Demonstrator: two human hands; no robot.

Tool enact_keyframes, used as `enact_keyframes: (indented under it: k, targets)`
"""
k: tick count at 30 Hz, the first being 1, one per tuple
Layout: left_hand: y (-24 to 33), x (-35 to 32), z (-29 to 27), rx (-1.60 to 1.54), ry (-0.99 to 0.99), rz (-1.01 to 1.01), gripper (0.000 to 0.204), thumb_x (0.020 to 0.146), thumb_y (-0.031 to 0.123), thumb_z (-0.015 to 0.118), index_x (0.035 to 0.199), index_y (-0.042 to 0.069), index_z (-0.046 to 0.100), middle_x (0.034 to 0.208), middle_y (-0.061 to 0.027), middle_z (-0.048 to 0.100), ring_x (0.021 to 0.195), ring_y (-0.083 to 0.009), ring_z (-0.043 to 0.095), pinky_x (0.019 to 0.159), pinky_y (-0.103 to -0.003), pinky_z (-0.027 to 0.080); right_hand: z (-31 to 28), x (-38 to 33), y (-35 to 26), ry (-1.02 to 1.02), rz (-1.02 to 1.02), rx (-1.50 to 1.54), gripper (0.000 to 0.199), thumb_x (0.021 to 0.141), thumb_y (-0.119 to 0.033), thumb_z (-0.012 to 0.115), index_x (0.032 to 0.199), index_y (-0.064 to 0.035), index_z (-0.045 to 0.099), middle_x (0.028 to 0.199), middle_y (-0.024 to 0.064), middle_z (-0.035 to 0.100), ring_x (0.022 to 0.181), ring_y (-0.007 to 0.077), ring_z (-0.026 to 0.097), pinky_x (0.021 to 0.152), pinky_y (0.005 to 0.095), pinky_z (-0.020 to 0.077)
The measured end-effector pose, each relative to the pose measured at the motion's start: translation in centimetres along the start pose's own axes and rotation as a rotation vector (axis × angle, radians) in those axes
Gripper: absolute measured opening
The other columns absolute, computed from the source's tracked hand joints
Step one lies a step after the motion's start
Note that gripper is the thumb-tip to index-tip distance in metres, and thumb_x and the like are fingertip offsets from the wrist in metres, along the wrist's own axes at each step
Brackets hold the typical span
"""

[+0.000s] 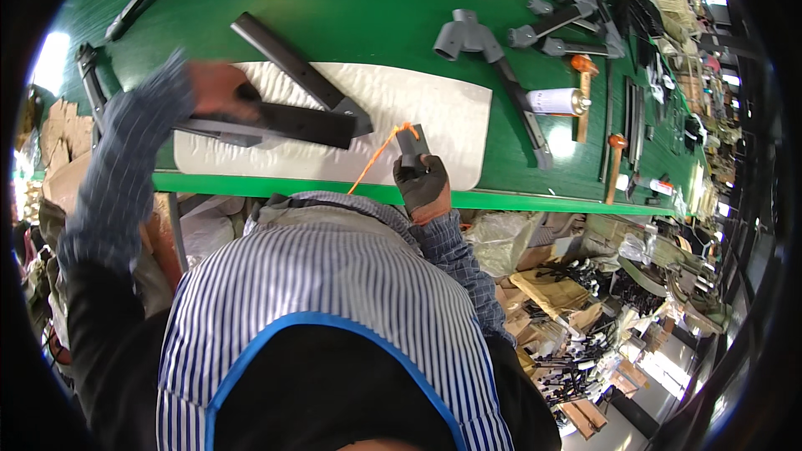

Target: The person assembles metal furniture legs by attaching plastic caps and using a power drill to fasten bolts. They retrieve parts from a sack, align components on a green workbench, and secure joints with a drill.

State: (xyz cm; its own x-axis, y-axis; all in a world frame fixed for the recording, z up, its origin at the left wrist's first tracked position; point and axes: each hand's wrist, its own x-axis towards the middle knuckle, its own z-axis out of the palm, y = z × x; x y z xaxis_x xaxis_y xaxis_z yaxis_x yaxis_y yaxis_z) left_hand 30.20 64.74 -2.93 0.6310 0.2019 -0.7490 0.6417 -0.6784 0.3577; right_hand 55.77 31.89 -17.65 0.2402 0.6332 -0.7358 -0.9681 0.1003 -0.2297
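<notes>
My left hand (224,90), in a dark-fingered glove and partly smeared by motion, is closed at the left end of a black rectangular tube (309,124). The tube lies slanted over the left part of a pale padded mat (451,108). Behind it, a second dark tube (280,54) with a grey end fitting rests across the mat's far edge. In my right hand (424,190), also gloved, is a short grey rectangular piece (411,140), gripped at its lower end near the table edge. An orange cord (373,159) loops at its top and hangs down toward my apron.
A grey branched joint with a dark tube (510,88) lies right of the mat. Beyond are a white spray can (555,102), two orange-headed mallets (616,144) and several grey fittings (576,12). Cardboard and loose dark parts (576,367) are piled below the green table (359,12).
</notes>
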Motion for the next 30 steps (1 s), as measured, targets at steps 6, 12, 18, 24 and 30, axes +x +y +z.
enact_keyframes:
  k: [6,12,18,24,30]
  targets:
    - [0.6,-7.1,13.1,-0.996,0.379,-0.094,0.096,0.064,0.069,0.080,0.120,-0.006,0.059,0.112,-0.0200,0.067,0.100,-0.0272,0.067,0.089,-0.037,0.054,4.5,-2.8,-3.7,-0.431,0.249,-1.049,0.044,0.085,-0.019,0.067,0.123,0.0005,0.059,0.116,0.0091,0.062,0.109,0.0195,0.058,0.099,0.0302,0.0453]
    - [10.3,-3.5,21.5,-1.564,0.503,0.000,0.062,0.083,0.024,0.066,0.134,-0.007,0.049,0.118,-0.0191,0.064,0.100,-0.0261,0.065,0.089,-0.037,0.054,12.8,-3.5,-0.9,-0.969,0.184,-1.206,0.049,0.080,-0.018,0.080,0.122,-0.0033,0.058,0.109,0.0051,0.060,0.103,0.0132,0.056,0.094,0.0293,0.0446]
    - [19.1,-5.6,26.2,-1.569,0.538,-0.040,0.066,0.084,0.038,0.074,0.131,-0.004,0.055,0.119,-0.0117,0.066,0.108,-0.0187,0.060,0.097,-0.034,0.047,11.8,-3.5,-1.5,-0.880,0.367,-1.337,0.042,0.085,-0.013,0.077,0.117,0.0036,0.057,0.107,0.0076,0.062,0.098,0.0153,0.060,0.085,0.0288,0.0504]
    - [24.2,-13.3,35.8,-1.673,0.859,-0.525,0.062,0.086,0.037,0.069,0.134,0.002,0.052,0.119,-0.0143,0.064,0.113,-0.0224,0.060,0.100,-0.032,0.045,10.8,-3.4,0.8,-1.053,0.524,-1.315,0.043,0.088,-0.022,0.073,0.118,0.0026,0.056,0.112,0.0071,0.058,0.104,0.0153,0.058,0.091,0.0262,0.0468]
    - [30.7,-22.3,49.6,-2.428,1.818,0.000,0.044,0.089,0.035,0.060,0.116,0.000,0.057,0.091,-0.0169,0.065,0.069,-0.0297,0.062,0.063,-0.042,0.053,14.8,-4.3,7.4,-0.969,0.485,-1.338,0.047,0.089,-0.029,0.069,0.126,-0.0018,0.058,0.110,0.0075,0.065,0.092,0.0150,0.065,0.072,0.0245,0.0538]
